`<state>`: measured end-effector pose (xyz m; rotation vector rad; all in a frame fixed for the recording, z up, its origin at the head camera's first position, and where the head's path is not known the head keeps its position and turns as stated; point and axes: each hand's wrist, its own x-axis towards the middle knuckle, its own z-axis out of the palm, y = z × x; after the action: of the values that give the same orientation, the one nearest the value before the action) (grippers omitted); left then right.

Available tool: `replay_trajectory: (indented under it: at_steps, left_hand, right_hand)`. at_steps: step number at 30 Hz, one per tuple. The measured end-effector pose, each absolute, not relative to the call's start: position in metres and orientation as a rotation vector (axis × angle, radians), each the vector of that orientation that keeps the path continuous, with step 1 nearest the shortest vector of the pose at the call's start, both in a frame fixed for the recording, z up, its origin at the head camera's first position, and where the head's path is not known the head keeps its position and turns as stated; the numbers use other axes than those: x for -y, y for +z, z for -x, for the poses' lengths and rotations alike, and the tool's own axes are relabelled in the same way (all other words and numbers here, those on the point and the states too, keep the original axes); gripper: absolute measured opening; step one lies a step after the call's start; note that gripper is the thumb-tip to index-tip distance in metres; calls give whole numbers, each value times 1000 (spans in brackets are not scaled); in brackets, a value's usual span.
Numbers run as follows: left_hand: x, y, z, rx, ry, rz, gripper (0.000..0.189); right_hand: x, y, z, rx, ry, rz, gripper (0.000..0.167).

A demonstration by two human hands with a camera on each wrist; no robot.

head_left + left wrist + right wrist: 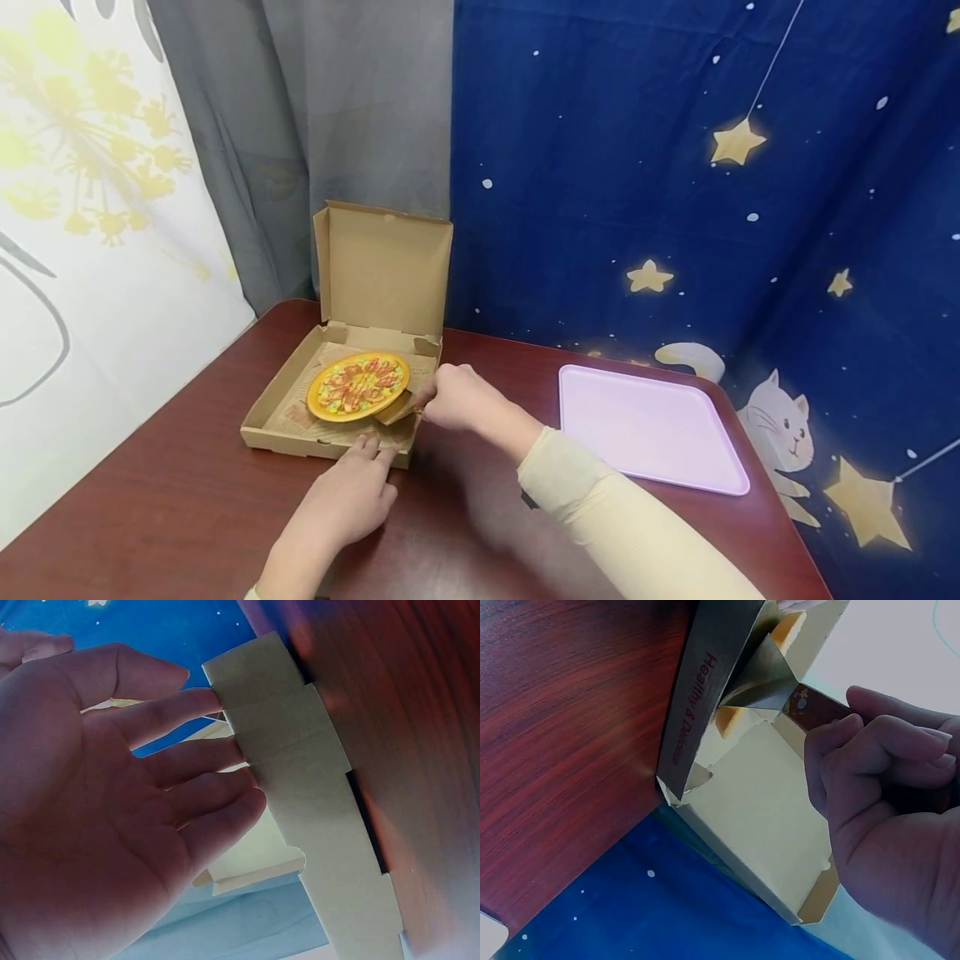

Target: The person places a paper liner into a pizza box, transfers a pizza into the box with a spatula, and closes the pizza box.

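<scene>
A toy-like round pizza (358,385) with an orange rim lies in an open cardboard pizza box (285,446), on printed paper (294,414). My right hand (467,406) grips the wooden handle (817,707) of a pizza server at the box's right side. The server's metal blade (769,684) reaches over the box wall to the pizza's right edge, its tip hidden beneath. That side of the pizza looks slightly raised. At the front wall, my left hand (347,493) touches the top edge with its fingertips, the fingers extended and loosely bent.
The box lid (386,271) stands upright at the back. A pale purple tray (652,425) sits to the right on the dark red wooden table (150,475). Behind the table hang a blue starry curtain (570,208) and a grey curtain (375,100).
</scene>
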<state>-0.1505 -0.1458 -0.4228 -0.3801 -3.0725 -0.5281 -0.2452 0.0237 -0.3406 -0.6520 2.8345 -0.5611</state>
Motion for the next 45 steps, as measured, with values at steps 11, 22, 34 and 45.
replay_trajectory:
  at_steps: [11,22,34,45]
  left_hand:
    - [144,-422,151,3084,-530,370,53]
    - [142,-420,151,3095,-529,362,54]
    - [143,-421,150,3089,-511,364,55]
    - [144,-420,150,3085,-498,373,53]
  right_hand:
    - [-31,-337,241,-2825,-567,676,17]
    - [-39,-331,237,-2817,-565,665,21]
    - [-44,-325,233,-2827,-515,679,23]
    - [-54,-322,228,-2824,-506,698,22]
